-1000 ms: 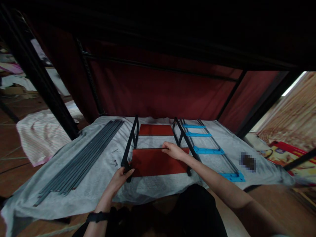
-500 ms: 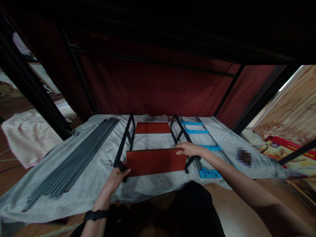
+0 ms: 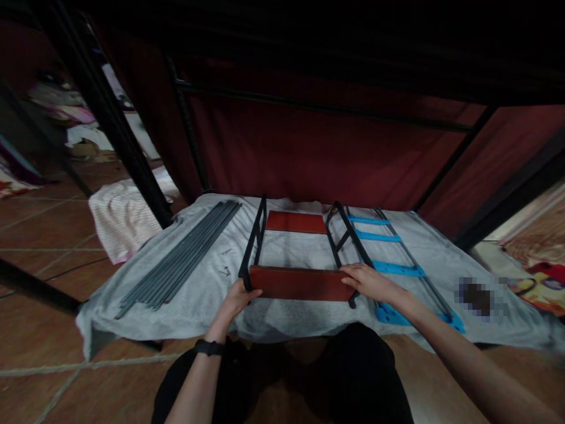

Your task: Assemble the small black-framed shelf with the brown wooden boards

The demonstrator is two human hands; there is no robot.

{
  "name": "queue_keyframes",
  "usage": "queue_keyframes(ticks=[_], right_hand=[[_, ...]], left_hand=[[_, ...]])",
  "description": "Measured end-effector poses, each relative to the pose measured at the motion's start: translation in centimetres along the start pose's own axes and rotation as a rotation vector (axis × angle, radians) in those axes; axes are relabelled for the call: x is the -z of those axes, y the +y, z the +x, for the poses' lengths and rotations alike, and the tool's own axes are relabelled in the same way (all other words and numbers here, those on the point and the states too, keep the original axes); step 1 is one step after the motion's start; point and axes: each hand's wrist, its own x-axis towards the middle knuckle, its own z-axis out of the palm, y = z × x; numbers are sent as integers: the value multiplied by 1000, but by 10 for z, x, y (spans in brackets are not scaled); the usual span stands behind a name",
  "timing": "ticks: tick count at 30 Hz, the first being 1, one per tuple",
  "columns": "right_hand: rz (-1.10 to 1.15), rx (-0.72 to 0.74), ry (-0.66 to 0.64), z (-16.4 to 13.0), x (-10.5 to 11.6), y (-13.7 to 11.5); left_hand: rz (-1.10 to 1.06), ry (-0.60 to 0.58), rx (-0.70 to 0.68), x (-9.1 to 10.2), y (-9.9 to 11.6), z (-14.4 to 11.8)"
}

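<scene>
Left hand (image 3: 237, 298) and right hand (image 3: 369, 281) gripping opposite ends of near red board (image 3: 301, 283) between black side frames (image 3: 255, 247), frame centre.

matt reddish-brown wooden board (image 3: 300, 282), black metal frame (image 3: 253, 247), grey metal rods (image 3: 180, 259), white cloth (image 3: 207, 294)

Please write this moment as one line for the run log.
left hand: holds red board left end | right hand: holds right end | board between black side frames
</scene>
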Motion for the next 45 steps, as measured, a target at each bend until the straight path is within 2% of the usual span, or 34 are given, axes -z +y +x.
queue_keyframes(ticks=[5,11,16,22,25,28,31,33,35,38,45], right_hand=[[-21,2,64,-8,-13,0],[-74,33,139,-7,-20,1],[-97,43,192,-10,-26,0],[-104,3,237,-15,-32,-15],[-101,-20,270,-19,-32,-24],[-93,-65,362,-27,-29,-19],[-5,-224,565,-41,-28,1],[112,-346,624,-50,-31,15],[230,-415,571,-56,-37,23],[360,-407,483,-59,-47,22],[401,-409,611,-48,-53,0]], left_hand=[[45,43,-84,-6,-13,2],[-26,101,-76,-9,-1,-6],[-18,126,-79,-13,-3,-5],[-26,207,-171,-15,9,-6],[-24,210,-134,-11,14,-4],[-94,160,-79,-8,15,-2],[-153,122,-61,-7,17,-2],[-173,99,-48,-7,20,-3],[-182,92,-38,-7,23,-4],[-187,94,-39,-7,24,-5],[-159,103,-56,-9,24,-5]])
